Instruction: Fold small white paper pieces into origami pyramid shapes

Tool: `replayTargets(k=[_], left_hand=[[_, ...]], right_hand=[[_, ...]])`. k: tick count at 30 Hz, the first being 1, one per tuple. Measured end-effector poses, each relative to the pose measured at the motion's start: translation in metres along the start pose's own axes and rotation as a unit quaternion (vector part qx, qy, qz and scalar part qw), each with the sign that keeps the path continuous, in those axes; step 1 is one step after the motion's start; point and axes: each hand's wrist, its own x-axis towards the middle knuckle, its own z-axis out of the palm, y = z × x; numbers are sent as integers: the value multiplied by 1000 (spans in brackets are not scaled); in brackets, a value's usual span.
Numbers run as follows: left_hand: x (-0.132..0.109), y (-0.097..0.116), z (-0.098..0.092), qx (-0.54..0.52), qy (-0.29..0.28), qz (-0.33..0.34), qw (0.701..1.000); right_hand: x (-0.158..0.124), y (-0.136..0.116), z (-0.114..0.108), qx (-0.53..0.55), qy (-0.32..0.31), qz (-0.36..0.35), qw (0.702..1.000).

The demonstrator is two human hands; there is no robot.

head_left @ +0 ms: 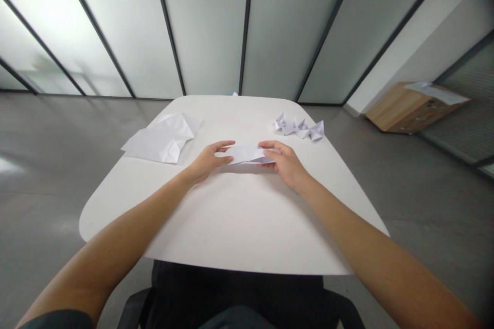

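A folded strip of white paper lies low over the middle of the white rounded table. My left hand grips its left end between fingers and thumb. My right hand holds the other end, with the fingertips across the top fold. To the left of my left hand lies a loosely creased white paper sheet. Several small folded paper shapes stand in a row at the far right of the tabletop.
Frosted glass panels with dark frames stand beyond the table. A low wooden cabinet with papers on top sits on the grey floor at the right. A dark chair is below the near table edge.
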Motion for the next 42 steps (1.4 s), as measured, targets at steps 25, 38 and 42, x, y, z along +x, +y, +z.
replayTargets(k=[25, 38, 42], left_hand=[[8, -3, -13, -22, 37, -20, 999], [-5, 9, -6, 42, -42, 7, 998], [-8, 12, 2, 19, -62, 31, 997]], right_hand=[[10, 14, -16, -311, 29, -183, 932], [0, -3, -12, -468, -52, -379, 797], [-11, -8, 3, -504, -119, -369, 772]])
